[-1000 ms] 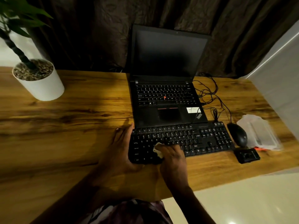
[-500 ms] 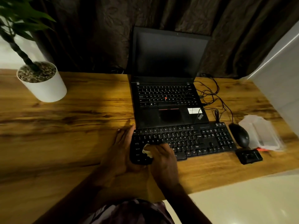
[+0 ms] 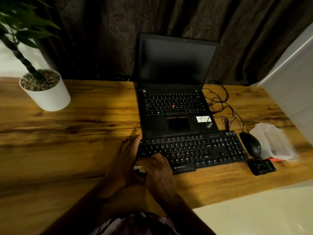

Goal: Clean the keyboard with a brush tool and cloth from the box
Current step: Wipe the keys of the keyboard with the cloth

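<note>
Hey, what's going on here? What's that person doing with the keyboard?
A person is cleaning the black keyboard on the wooden desk. Their right hand holds a small pale cloth down on the keys at the keyboard's near left corner. Their left hand rests flat against the keyboard's left end, apparently steadying it. The open laptop behind it has a dark screen, and the mouse and clear plastic box sit off to the right, untouched.
</note>
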`<state>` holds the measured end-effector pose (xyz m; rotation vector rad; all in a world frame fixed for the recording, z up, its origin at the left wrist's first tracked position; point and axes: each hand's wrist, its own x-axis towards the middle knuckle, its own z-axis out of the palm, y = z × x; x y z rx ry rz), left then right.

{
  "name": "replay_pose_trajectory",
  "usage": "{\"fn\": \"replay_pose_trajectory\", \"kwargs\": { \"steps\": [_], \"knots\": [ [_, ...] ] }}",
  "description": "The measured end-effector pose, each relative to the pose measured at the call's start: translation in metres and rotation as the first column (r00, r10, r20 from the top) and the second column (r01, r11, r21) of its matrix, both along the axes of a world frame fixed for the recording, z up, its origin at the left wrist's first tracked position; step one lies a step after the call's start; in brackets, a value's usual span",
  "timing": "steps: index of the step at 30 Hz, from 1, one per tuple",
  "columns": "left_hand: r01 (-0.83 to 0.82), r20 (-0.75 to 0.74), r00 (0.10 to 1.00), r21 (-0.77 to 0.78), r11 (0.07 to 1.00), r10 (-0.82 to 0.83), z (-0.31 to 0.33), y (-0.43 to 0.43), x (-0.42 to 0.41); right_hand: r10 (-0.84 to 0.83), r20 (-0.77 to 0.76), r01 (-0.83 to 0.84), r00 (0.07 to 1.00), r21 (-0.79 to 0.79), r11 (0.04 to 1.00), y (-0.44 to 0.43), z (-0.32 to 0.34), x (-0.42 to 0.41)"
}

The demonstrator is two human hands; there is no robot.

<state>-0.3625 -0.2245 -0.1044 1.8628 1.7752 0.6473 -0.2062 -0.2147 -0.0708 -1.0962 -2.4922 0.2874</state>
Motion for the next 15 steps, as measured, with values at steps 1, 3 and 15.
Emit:
{"fn": "replay_pose_trajectory", "kwargs": {
  "steps": [1, 3, 15],
  "knots": [
    [0.007, -0.006, 1.000, 0.002, 1.000, -0.007, -0.001, -0.001, -0.001, 0.014, 0.003, -0.014, 1.000, -0.005, 1.000, 0.001, 0.000, 0.001],
    [0.011, -0.008, 1.000, 0.008, 1.000, -0.011, -0.003, 0.000, -0.001, 0.044, 0.000, -0.044, 0.999, -0.017, 0.999, 0.002, 0.003, 0.004],
    [-0.060, 0.037, 0.997, -0.066, 0.996, 0.063, -0.005, 0.001, 0.002, -0.076, 0.022, 0.073, 0.997, 0.086, 0.994, -0.007, 0.010, 0.026]
  ]
}}
